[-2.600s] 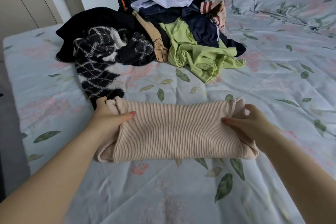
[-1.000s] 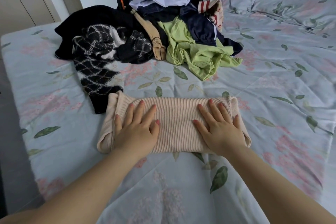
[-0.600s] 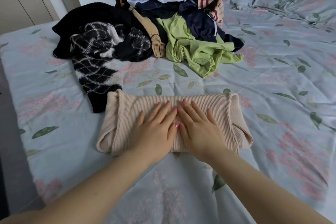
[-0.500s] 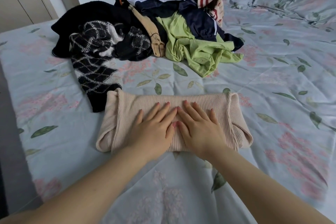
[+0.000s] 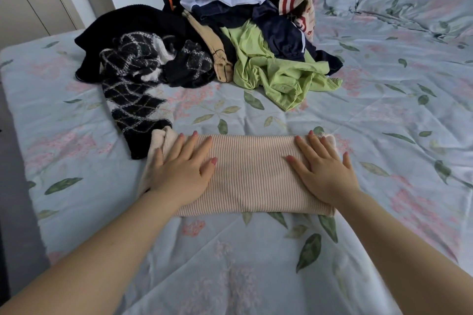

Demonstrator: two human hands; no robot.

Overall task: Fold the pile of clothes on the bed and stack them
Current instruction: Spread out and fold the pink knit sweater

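L hand (image 5: 182,172) + R hand (image 5: 325,172) flat, fingers straight, well apart, pressing opp. ends of folded beige ribbed knit top (image 5: 252,176). Top lies on pale-blue floral bed sheet (image 5: 384,115). Unfolded mixed clothes pile (image 5: 256,59) at 12 o'clock from it, sep.

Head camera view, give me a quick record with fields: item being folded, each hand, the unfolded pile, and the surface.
item: beige ribbed top, folded into a flat band
left hand: flat on the top's left part, fingers straight
right hand: flat on its right part, fingers straight
pile: unfolded clothes behind the top, including a lime green garment and a black diamond-knit sweater
surface: floral bedsheet
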